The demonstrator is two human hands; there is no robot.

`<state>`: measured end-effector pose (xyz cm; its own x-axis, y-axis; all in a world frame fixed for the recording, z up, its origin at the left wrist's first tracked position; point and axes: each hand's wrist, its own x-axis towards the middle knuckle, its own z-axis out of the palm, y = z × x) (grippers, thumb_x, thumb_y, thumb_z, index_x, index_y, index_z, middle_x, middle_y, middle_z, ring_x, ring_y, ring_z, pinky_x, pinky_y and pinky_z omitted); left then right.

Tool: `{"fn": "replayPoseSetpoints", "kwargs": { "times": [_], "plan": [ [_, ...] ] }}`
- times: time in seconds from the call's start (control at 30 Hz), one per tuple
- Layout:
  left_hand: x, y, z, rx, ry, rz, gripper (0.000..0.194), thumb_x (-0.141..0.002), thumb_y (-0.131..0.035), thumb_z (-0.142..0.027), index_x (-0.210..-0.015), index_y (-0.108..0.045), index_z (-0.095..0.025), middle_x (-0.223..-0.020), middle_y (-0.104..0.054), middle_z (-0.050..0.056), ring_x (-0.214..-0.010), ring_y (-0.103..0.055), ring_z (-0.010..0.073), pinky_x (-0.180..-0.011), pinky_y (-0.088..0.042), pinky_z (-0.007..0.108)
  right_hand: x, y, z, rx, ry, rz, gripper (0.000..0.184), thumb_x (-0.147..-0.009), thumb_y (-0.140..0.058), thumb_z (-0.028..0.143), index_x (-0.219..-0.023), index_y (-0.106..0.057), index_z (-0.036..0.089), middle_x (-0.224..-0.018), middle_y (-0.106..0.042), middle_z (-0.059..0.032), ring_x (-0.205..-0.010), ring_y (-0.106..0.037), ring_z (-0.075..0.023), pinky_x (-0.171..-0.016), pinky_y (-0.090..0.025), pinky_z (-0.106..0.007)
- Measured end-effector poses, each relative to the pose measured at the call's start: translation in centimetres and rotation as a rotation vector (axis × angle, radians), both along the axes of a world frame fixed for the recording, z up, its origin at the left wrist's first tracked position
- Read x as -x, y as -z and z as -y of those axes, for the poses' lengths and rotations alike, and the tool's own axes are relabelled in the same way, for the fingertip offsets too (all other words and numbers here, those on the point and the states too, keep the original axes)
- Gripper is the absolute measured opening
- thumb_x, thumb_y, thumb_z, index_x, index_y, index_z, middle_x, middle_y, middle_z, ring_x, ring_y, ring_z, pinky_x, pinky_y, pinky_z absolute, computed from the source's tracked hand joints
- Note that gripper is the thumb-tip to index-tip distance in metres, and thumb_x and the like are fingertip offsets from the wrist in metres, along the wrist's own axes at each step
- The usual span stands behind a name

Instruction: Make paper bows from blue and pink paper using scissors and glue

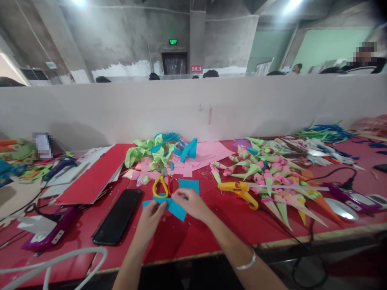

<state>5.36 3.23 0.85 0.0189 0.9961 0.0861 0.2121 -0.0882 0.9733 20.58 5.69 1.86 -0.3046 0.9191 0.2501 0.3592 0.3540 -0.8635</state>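
Observation:
My left hand pinches a piece of blue paper between thumb and fingers, just above the red table. Close on its right, my right hand is closed, fingertips pressed together at the paper's upper edge; what lies between them is too small to make out. Scissors with yellow and red handles lie right behind both hands, partly hidden by the paper. Beyond my right hand rests another blue paper piece.
A black phone lies left of my hands, beside red board. Green and blue scraps are heaped behind. To the right are a yellow glue gun, many paper cones and a purple power strip. A white partition closes the back.

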Motion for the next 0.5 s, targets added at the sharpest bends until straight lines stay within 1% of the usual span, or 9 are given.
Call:
{"fn": "replayPoseSetpoints", "kwargs": {
  "times": [0.07,0.1,0.17,0.23,0.3,0.4,0.5],
  "plan": [
    [0.9,0.2,-0.3,-0.029,-0.152,0.072,0.034,-0.063,-0.058,-0.046,-0.052,-0.046,-0.016,-0.043,-0.043,-0.005,-0.044,-0.043,0.0081,-0.046,-0.037,0.021,1.6,-0.3,-2.2,-0.030,0.188,0.245,0.038,-0.086,-0.030,0.041,-0.085,-0.058,0.015,-0.069,-0.062,-0.0036,-0.065,-0.057,-0.0132,-0.057,-0.039,-0.022],
    [1.3,0.4,-0.4,-0.039,-0.237,0.116,0.034,-0.063,-0.058,-0.046,-0.052,-0.045,-0.016,-0.044,-0.043,-0.005,-0.043,-0.042,0.0077,-0.046,-0.037,0.020,2.5,-0.4,-3.3,-0.038,0.240,0.408,0.037,-0.086,-0.031,0.042,-0.089,-0.058,0.016,-0.075,-0.064,-0.0048,-0.070,-0.058,-0.0141,-0.060,-0.040,-0.022],
    [2.1,0.5,-0.6,-0.056,-0.334,0.190,0.032,-0.064,-0.059,-0.044,-0.054,-0.046,-0.016,-0.045,-0.045,-0.006,-0.044,-0.044,0.0074,-0.046,-0.038,0.020,4.2,-0.4,-5.4,-0.017,0.270,0.514,0.036,-0.078,-0.046,0.044,-0.093,-0.058,0.014,-0.085,-0.064,-0.0116,-0.079,-0.059,-0.0208,-0.063,-0.042,-0.027],
    [2.7,0.7,-0.7,-0.068,-0.365,0.265,0.029,-0.064,-0.060,-0.041,-0.056,-0.047,-0.016,-0.047,-0.046,-0.006,-0.045,-0.046,0.0072,-0.049,-0.039,0.019,5.5,-0.1,-6.8,0.010,0.271,0.590,0.036,-0.070,-0.057,0.042,-0.090,-0.060,0.012,-0.090,-0.064,-0.0148,-0.084,-0.059,-0.0255,-0.066,-0.043,-0.030],
    [3.2,0.8,-0.6,-0.062,-0.373,0.342,0.027,-0.062,-0.063,-0.039,-0.060,-0.048,-0.017,-0.047,-0.048,-0.007,-0.046,-0.048,0.0071,-0.051,-0.041,0.019,6.3,0.3,-7.5,0.026,0.283,0.639,0.031,-0.070,-0.058,0.035,-0.090,-0.061,0.012,-0.095,-0.063,-0.0152,-0.090,-0.058,-0.0271,-0.070,-0.043,-0.032],
    [3.7,1.0,-0.4,-0.021,-0.403,0.423,0.026,-0.058,-0.066,-0.036,-0.063,-0.050,-0.017,-0.049,-0.052,-0.007,-0.049,-0.052,0.0073,-0.054,-0.043,0.018,6.3,1.0,-7.8,0.057,0.295,0.665,0.026,-0.071,-0.056,0.029,-0.091,-0.061,0.013,-0.097,-0.063,-0.0138,-0.093,-0.057,-0.0266,-0.073,-0.043,-0.032],
    [3.7,0.7,0.0,0.025,-0.415,0.548,0.026,-0.053,-0.070,-0.032,-0.063,-0.050,-0.017,-0.051,-0.055,-0.006,-0.050,-0.053,0.0076,-0.053,-0.044,0.017,5.6,1.2,-7.9,0.106,0.304,0.643,0.030,-0.068,-0.057,0.034,-0.090,-0.061,0.013,-0.096,-0.063,-0.0140,-0.091,-0.058,-0.0269,-0.069,-0.043,-0.031]
  ]
}}
